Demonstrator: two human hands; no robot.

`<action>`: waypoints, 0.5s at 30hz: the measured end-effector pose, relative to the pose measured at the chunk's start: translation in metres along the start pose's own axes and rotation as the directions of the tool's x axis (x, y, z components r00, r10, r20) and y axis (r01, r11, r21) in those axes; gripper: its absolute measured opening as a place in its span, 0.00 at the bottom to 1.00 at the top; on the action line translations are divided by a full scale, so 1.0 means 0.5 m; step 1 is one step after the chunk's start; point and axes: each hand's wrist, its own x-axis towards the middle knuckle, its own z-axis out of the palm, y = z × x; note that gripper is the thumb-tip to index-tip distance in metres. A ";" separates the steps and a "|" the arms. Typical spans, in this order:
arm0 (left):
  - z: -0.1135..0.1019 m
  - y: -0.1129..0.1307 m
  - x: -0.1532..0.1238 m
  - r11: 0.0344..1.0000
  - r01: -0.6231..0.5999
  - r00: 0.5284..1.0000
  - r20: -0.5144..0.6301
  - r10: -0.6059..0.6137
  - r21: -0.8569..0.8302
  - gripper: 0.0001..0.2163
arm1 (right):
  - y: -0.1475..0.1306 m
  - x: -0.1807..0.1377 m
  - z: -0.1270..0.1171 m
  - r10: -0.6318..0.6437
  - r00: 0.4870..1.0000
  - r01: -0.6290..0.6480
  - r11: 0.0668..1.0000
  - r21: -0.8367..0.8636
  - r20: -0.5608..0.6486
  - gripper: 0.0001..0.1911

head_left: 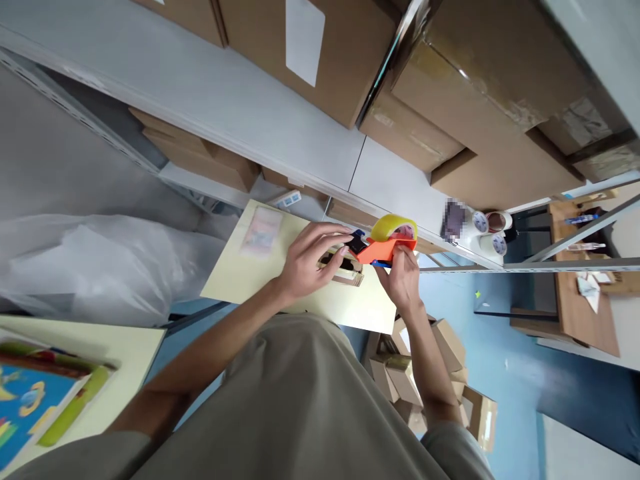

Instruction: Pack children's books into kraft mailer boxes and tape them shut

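My right hand (pixel 403 275) grips the handle of an orange tape dispenser (pixel 383 250) that carries a yellowish roll of tape (pixel 393 227). The dispenser's front end rests on a small cardboard box (pixel 345 268) on a pale yellow table (pixel 250 277). My left hand (pixel 310 260) lies on that box, fingers curled over its top and touching the dispenser's black front end. Much of the box is hidden under my left hand.
A flat packet (pixel 261 231) lies on the table's far left. Grey shelves (pixel 210 93) hold large cardboard boxes (pixel 480 113). Several tape rolls (pixel 493 230) sit on a shelf to the right. Plastic wrap (pixel 95 267) lies left, and small boxes (pixel 440 373) on the blue floor.
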 end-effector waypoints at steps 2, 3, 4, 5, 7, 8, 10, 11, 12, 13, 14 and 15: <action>-0.018 0.001 -0.002 0.999 0.031 1.000 0.004 -0.031 0.020 0.14 | -0.020 -0.002 -0.006 -0.012 1.000 0.012 1.000 -0.021 0.005 0.23; -0.026 0.000 -0.002 0.999 0.045 0.999 0.012 -0.046 0.024 0.15 | -0.029 -0.003 -0.009 -0.016 1.000 0.016 0.999 -0.036 0.011 0.22; -0.033 -0.002 0.000 0.998 0.054 0.998 0.027 -0.054 0.020 0.16 | -0.038 -0.003 -0.011 -0.019 1.000 0.020 0.998 -0.052 0.018 0.21; -0.040 -0.006 0.002 0.998 0.058 0.997 0.050 -0.058 0.009 0.15 | -0.047 -0.003 -0.014 -0.024 0.999 0.026 0.997 -0.069 0.026 0.21; -0.053 -0.017 0.006 0.998 0.057 0.993 0.107 -0.054 -0.030 0.12 | -0.062 -0.002 -0.022 -0.041 0.998 0.045 0.994 -0.096 0.041 0.19; -0.059 -0.023 0.006 0.997 0.060 0.990 0.134 -0.052 -0.055 0.11 | -0.070 -0.001 -0.027 -0.053 0.997 0.059 0.993 -0.100 0.054 0.19; -0.069 -0.038 0.002 0.990 0.092 0.982 0.177 -0.072 -0.109 0.09 | -0.085 0.000 -0.039 -0.062 0.993 0.071 0.994 -0.086 0.102 0.19; -0.073 -0.047 -0.003 0.982 0.128 0.975 0.196 -0.100 -0.136 0.09 | -0.093 0.001 -0.044 -0.049 0.989 0.060 0.996 -0.073 0.143 0.20; -0.077 -0.056 -0.010 0.970 0.181 0.965 0.219 -0.143 -0.163 0.09 | -0.102 0.002 -0.049 -0.022 0.980 0.034 0.998 -0.057 0.198 0.22; -0.079 -0.066 -0.020 0.949 0.253 0.947 0.251 -0.202 -0.191 0.09 | -0.111 0.004 -0.053 0.017 0.964 -0.006 0.999 -0.042 0.266 0.24; -0.079 -0.077 -0.033 0.913 0.343 0.916 0.295 -0.273 -0.221 0.10 | -0.120 0.007 -0.055 0.066 0.936 -0.059 0.998 -0.032 0.345 0.26; -0.077 -0.089 -0.047 0.861 0.443 0.870 0.352 -0.346 -0.251 0.11 | -0.130 0.011 -0.055 0.120 0.894 -0.120 0.992 -0.029 0.431 0.28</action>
